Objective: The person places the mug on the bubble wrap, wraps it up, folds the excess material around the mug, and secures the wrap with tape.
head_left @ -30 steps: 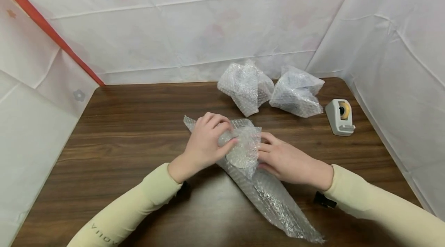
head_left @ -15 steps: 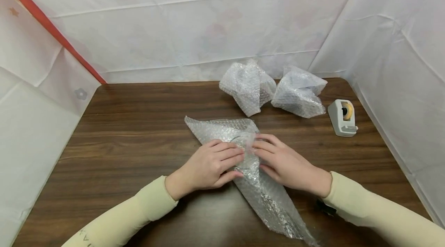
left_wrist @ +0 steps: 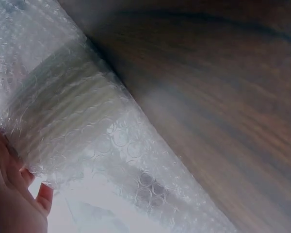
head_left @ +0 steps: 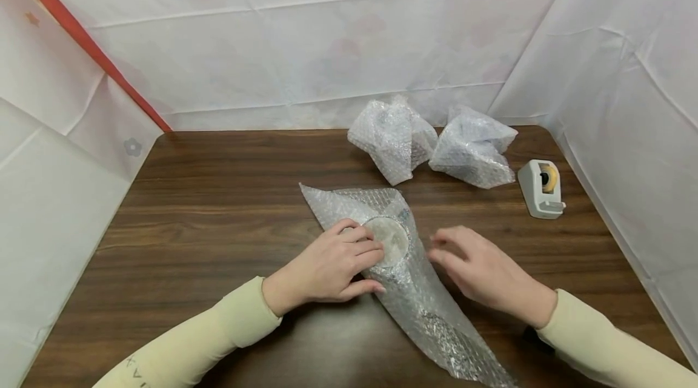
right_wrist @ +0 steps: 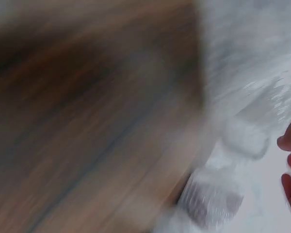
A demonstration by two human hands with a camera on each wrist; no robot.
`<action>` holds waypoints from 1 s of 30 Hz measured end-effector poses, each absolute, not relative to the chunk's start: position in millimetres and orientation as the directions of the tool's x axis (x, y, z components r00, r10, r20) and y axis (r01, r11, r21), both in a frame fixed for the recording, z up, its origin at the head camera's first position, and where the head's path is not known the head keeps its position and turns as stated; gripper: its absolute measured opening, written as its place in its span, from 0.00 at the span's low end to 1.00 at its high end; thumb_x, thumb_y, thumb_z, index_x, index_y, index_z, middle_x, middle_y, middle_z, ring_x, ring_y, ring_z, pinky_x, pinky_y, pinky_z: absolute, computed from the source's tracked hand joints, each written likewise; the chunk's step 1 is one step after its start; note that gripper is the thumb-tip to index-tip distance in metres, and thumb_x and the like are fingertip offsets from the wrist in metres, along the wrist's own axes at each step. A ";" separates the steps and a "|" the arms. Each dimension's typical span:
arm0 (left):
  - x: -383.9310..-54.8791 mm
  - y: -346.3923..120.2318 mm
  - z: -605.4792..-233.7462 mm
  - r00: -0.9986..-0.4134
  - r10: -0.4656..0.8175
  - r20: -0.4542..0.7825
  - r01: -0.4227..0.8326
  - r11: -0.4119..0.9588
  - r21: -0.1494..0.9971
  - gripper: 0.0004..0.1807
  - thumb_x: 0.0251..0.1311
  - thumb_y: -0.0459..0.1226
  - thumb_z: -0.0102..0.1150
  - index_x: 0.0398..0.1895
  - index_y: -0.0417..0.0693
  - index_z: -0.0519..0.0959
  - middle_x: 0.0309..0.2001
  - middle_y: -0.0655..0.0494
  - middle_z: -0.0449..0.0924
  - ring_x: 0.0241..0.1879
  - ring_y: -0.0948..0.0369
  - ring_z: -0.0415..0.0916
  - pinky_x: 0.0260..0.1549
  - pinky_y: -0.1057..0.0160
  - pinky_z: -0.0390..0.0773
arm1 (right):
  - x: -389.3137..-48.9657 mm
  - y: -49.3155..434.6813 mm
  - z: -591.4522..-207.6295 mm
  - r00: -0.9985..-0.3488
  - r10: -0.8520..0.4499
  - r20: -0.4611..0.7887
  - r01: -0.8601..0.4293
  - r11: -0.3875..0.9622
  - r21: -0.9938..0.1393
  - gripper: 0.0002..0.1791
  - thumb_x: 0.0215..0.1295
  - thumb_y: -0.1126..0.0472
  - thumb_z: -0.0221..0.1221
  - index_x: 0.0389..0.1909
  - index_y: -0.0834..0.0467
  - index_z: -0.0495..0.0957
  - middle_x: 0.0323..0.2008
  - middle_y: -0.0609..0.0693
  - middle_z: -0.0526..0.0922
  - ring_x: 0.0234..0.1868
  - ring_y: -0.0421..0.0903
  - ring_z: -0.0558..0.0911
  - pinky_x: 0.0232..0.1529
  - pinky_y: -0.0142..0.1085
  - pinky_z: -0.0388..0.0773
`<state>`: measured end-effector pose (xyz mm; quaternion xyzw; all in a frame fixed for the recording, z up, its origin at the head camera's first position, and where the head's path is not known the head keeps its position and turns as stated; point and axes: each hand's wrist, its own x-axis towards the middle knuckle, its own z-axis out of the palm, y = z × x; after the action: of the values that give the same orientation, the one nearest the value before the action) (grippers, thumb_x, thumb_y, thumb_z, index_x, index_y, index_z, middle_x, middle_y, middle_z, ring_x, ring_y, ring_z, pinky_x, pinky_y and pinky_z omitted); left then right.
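Note:
A ribbed, cylindrical glass [left_wrist: 68, 107] lies inside bubble wrap [head_left: 420, 297]; its round end [head_left: 391, 239] faces up in the head view. My left hand [head_left: 332, 264] holds the wrapped glass from the left, fingers over the edge of the round end and thumb on the near side. In the left wrist view, fingertips [left_wrist: 44, 196] show at the end of the glass. My right hand [head_left: 485, 264] is just right of the bundle, apart from it, with loosely bent fingers and nothing seen in them.
Two bubble-wrapped bundles [head_left: 394, 139] [head_left: 473, 148] stand at the back of the wooden table [head_left: 218, 194]. A white tape dispenser [head_left: 540, 188] with yellowish tape is at the right. White sheeting [head_left: 305, 60] encloses the back and sides.
My left hand shifted from the far-left side down to the near-left of the glass. The loose wrap flap over the round end was pressed down, and my right hand moved away rightward.

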<state>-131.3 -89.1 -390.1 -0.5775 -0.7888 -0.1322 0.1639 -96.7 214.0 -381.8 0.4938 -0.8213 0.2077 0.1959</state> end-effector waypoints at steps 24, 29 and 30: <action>-129.1 -87.3 -388.6 -0.318 0.868 0.380 0.944 0.328 0.040 0.24 0.68 0.60 0.51 0.43 0.51 0.79 0.40 0.61 0.81 0.48 0.59 0.72 0.56 0.52 0.67 | -34.4 223.3 -379.8 -0.175 -0.850 0.497 -0.983 0.178 -0.042 0.16 0.79 0.62 0.44 0.30 0.50 0.76 0.57 0.60 0.77 0.52 0.55 0.76 0.47 0.45 0.73; -128.2 -86.8 -388.2 -0.321 0.867 0.380 0.942 0.333 0.036 0.23 0.69 0.59 0.50 0.42 0.51 0.79 0.39 0.61 0.80 0.48 0.59 0.72 0.56 0.52 0.68 | -45.5 211.3 -362.7 -0.202 -0.747 0.634 -0.978 0.184 -0.096 0.15 0.77 0.59 0.51 0.27 0.53 0.78 0.50 0.61 0.81 0.48 0.56 0.77 0.47 0.43 0.74; -128.1 -86.7 -388.0 -0.322 0.867 0.380 0.942 0.334 0.036 0.23 0.69 0.59 0.50 0.42 0.51 0.79 0.39 0.61 0.80 0.48 0.59 0.72 0.56 0.52 0.68 | -47.9 208.7 -358.8 -0.212 -0.722 0.658 -0.977 0.183 -0.113 0.14 0.76 0.58 0.53 0.28 0.53 0.78 0.49 0.61 0.81 0.47 0.57 0.77 0.47 0.43 0.75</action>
<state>-128.1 -86.7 -388.0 -0.5630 -0.8032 -0.1261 0.1481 -47.9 208.7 -358.8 0.5809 -0.7312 0.2669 0.2382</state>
